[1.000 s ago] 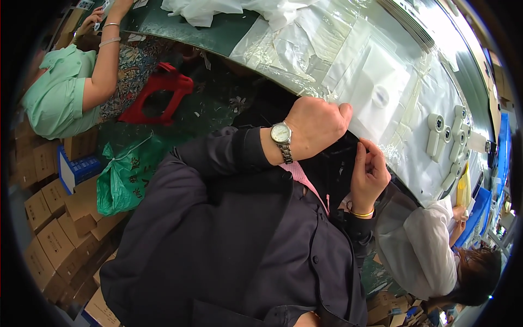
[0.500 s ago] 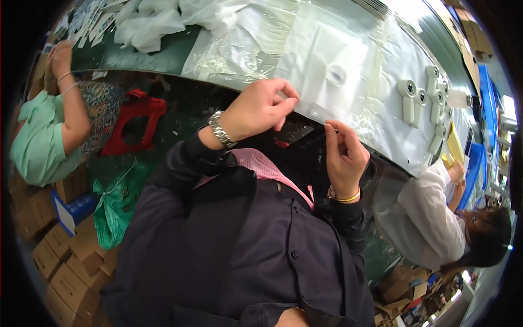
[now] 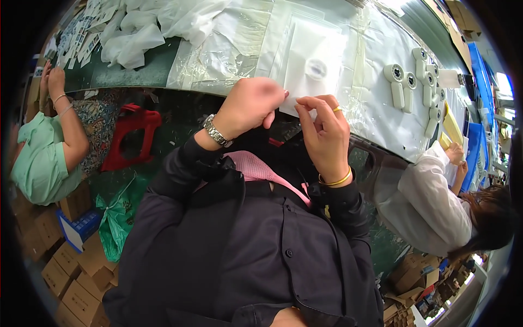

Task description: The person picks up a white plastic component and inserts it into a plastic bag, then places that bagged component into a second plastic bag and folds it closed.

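A translucent white plastic bag lies flat at the table's near edge, with a pale ring-shaped spot showing on it. My left hand, partly blurred, is curled closed just left of the bag's near edge; whatever its fingertips hold is hidden. At the bag's near edge, my right hand has thumb and forefinger brought together in a pinch. Whether the film is caught between them is too small to tell. Several white plastic parts with round heads rest on the table to the right.
Crumpled clear film and small printed cards cover the far left of the table. A red plastic stool, a green bag and cardboard boxes are on the floor. Co-workers sit at left and right.
My right hand has come left and up toward my left hand, closing the gap between them. The whole view has shifted slightly, and the bag appears further left.
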Action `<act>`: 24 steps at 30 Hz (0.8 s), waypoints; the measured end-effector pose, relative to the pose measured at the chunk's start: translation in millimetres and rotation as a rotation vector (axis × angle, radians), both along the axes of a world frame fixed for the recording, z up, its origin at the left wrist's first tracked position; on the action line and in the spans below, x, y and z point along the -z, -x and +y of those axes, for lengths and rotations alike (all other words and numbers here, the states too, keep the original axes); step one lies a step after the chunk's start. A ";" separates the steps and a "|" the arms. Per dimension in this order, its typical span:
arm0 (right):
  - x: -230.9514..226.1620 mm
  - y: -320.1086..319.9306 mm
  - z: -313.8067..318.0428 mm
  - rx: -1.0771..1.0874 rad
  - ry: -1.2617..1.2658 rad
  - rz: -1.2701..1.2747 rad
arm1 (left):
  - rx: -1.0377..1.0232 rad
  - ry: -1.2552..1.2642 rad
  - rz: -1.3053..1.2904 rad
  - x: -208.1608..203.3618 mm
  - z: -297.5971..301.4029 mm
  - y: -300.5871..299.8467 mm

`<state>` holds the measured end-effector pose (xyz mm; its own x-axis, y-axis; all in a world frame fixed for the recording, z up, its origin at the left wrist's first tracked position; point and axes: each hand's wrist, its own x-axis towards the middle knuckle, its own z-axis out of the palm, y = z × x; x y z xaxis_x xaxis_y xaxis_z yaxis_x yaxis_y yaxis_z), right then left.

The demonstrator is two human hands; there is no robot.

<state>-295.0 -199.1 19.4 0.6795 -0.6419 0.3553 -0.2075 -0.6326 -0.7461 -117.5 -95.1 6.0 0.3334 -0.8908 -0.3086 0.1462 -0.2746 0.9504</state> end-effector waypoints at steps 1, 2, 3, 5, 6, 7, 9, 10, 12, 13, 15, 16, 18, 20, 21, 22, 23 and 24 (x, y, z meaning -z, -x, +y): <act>0.8 -1.2 0.1 -0.019 -0.007 0.002 | 0.002 -0.002 0.034 -1.7 0.1 -0.7; 1.6 -2.3 0.2 -0.038 -0.014 0.003 | 0.003 -0.003 0.068 -3.5 0.1 -1.1; 2.4 -3.0 0.1 -0.057 -0.022 0.005 | 0.004 -0.005 0.102 -4.2 -0.3 -1.0; 3.7 -4.8 0.3 -0.060 -0.024 0.005 | 0.017 -0.004 0.088 -3.7 -0.3 -0.3; 4.2 -5.9 0.7 -0.067 -0.025 0.005 | 0.027 -0.002 0.075 -3.1 0.3 0.1; 4.7 -6.8 1.0 -0.073 -0.026 0.006 | 0.038 0.000 0.062 -2.1 0.8 0.4; 5.9 -9.1 0.9 -0.069 -0.026 0.008 | 0.028 0.007 0.060 4.0 1.1 0.7; 6.1 -10.3 -0.1 -0.065 -0.023 0.009 | 0.019 0.017 0.058 7.0 0.1 0.5; 5.4 -11.0 -0.8 -0.061 -0.020 0.012 | 0.010 0.027 0.057 9.4 -0.2 0.1; 4.4 -10.8 -0.6 -0.075 -0.022 0.023 | 0.011 0.034 0.059 9.8 0.3 -0.1; 3.0 -10.6 -0.4 -0.101 -0.025 0.046 | 0.013 0.047 0.063 10.1 1.1 -0.5; 3.7 -11.1 -0.4 -0.101 -0.026 0.046 | 0.013 0.047 0.063 10.3 1.0 -0.8; 6.7 -12.4 0.1 -0.110 0.053 0.090 | 0.017 0.055 0.081 11.3 0.8 -1.5; 7.2 -12.6 0.4 -0.116 0.093 0.112 | 0.017 0.059 0.090 12.5 0.8 -1.4; 6.6 -12.0 0.9 -0.134 0.109 0.143 | 0.003 0.066 0.103 13.3 0.7 -0.9; 5.7 -11.3 1.5 -0.152 0.125 0.173 | -0.012 0.073 0.117 13.9 0.4 -0.4; 4.8 -10.6 2.0 -0.170 0.142 0.204 | -0.027 0.080 0.130 14.1 0.0 0.1; 3.4 -9.3 1.7 -0.171 0.143 0.204 | -0.028 0.081 0.130 13.3 -0.7 0.8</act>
